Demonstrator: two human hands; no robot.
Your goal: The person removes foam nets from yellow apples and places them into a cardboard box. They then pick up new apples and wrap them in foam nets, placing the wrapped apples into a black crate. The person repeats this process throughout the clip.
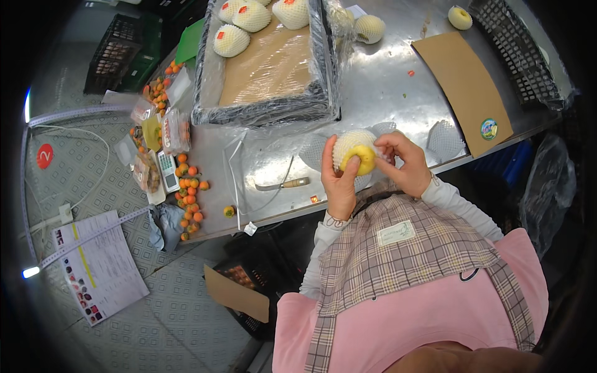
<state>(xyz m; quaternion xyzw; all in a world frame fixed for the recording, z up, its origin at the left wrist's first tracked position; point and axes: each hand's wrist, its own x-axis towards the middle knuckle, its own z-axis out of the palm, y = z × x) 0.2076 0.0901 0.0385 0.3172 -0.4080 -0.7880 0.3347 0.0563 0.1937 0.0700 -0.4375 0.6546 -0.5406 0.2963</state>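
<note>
A yellow fruit (364, 160), partly inside a white foam net sleeve (353, 141), is held above the front edge of the metal table. My left hand (340, 184) grips it from the left, thumb on the bare yellow skin. At its right side, my right hand (405, 161) pinches the net's edge with thumb and fingers. Flattened foam nets (445, 141) lie on the table around both hands. Beyond them stands a plastic-lined crate (266, 116) with several net-wrapped fruits (232, 41) bearing red stickers, on brown cardboard.
A wooden-handled curved knife (282, 184) lies left of my hands. Small orange fruits (190, 200) sit near a scale (169, 170) at the table's left. A cardboard sheet (466, 88) and a black perforated crate (517, 56) are on the right. Wrapped fruit (370, 29) rests behind.
</note>
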